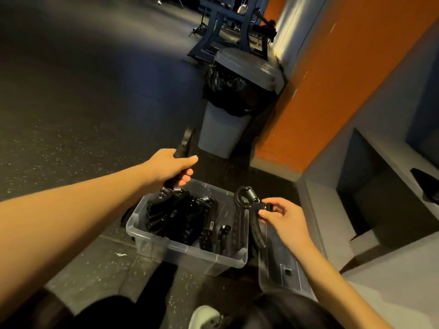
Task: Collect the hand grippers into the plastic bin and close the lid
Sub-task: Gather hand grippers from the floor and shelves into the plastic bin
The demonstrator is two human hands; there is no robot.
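Observation:
A clear plastic bin (pixel 152 236) stands on the floor in front of me with several black hand grippers (pixel 180 217) piled inside. My left hand (pixel 171 166) grips another black hand gripper (pixel 186 141) above the bin's far left corner, its handles pointing up and away. My right hand (pixel 282 216) pinches the knob of a black hand gripper (pixel 244 210) over the bin's right rim, its handles hanging down. The clear lid (pixel 280 269) lies flat on the floor just right of the bin.
A grey trash can (pixel 225 131) with a black liner stands just beyond the bin, against an orange wall (pixel 332 91). Grey shelf units (pixel 380 186) line the right side. My legs and a white shoe (pixel 204 317) are at the bottom edge. Dark speckled floor spreads left.

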